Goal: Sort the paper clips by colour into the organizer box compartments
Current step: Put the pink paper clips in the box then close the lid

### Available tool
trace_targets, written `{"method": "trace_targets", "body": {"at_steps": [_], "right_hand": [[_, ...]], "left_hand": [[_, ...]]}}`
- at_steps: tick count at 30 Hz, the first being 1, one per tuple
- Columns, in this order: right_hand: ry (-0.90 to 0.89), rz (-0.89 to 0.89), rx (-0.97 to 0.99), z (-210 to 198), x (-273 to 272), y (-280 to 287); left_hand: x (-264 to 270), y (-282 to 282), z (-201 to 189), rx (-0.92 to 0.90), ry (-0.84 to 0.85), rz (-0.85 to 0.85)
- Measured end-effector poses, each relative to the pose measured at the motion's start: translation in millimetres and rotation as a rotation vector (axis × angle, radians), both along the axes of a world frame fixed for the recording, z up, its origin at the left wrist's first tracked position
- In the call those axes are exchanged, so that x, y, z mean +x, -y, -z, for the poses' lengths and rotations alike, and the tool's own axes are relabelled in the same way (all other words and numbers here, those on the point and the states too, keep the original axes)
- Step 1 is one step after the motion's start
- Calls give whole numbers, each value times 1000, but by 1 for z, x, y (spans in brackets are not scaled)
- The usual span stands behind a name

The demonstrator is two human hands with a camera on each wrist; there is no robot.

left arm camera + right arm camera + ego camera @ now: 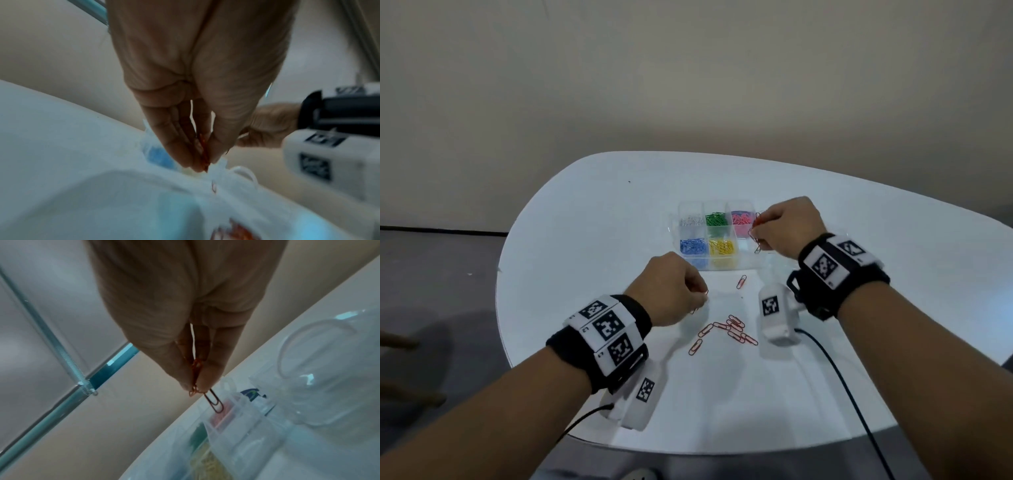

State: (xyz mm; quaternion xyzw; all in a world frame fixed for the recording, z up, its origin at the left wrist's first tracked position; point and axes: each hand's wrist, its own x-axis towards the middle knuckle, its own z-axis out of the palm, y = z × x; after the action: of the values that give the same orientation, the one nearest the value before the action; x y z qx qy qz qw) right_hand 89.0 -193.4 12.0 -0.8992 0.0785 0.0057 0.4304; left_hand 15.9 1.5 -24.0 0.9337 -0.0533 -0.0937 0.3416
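Note:
A clear organizer box [748,265] stands on the white table, with white, green and pink clips in its far row and blue and yellow in the near row. My right hand [767,234] pinches several red paper clips [213,402] over the box's right end, above the near right compartment. My left hand [700,298] pinches red clips [204,155] just above the table, left of a loose heap of red clips [732,330]. One single red clip [741,281] lies in front of the box.
The white table [592,246] has a curved edge on the left and near side. Black cables [835,373] run from the wrist cameras across the table's near part. The box's open clear lid [320,369] lies to the right of the box.

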Motion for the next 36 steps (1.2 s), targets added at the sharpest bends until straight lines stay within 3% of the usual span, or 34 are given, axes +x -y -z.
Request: {"method": "trace_targets", "body": {"at_steps": [7,11,15,19,24,26,28,31,36], "right_hand": [[1,74,-24,19,19,-1],[115,131,125,25,-8,18],[111,129,230,32,-40,37],[92,83,200,42,-53,50],[57,-113,92,47,-53,43],[25,-287,-84,49,-52,28],[-75,-446,-253,50,-52,12],[-180,-583,-402,48,-55,-6],[-174,-601,-499,42,-81,-19]], "left_hand": [[39,25,-24,-273,85,-149],[70,56,-27,-306,79,-181],[97,85,-21,-289,83,-252],[104,93,-13,-96,61,-249],[63,68,-30,-55,153,-108],[38,49,-34,85,51,28],[13,27,-30,340,-128,157],[-14,-1,-15,597,-309,260],[-28,3,-4,449,-245,254]]}}
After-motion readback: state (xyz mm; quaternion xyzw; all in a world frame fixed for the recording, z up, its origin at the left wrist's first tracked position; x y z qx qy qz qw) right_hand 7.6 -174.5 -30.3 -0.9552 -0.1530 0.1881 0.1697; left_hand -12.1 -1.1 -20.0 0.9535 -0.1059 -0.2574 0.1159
